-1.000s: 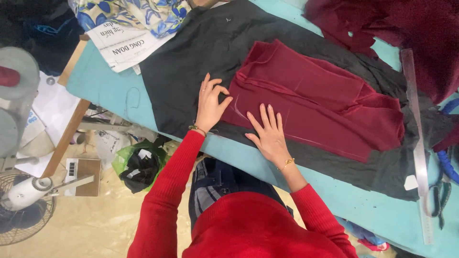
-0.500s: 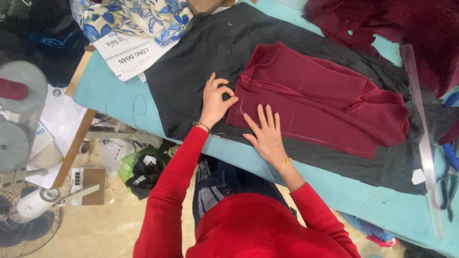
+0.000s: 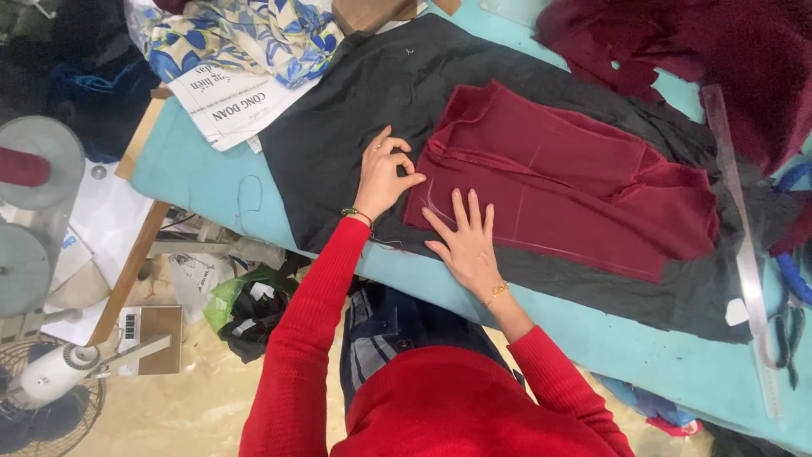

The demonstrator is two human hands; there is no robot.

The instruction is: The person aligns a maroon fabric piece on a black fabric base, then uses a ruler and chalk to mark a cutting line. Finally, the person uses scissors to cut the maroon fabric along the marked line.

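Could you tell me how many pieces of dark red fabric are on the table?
2: a flat maroon piece under both hands on the black cloth, and a crumpled maroon heap at the far corner.

head view, steeply down, close
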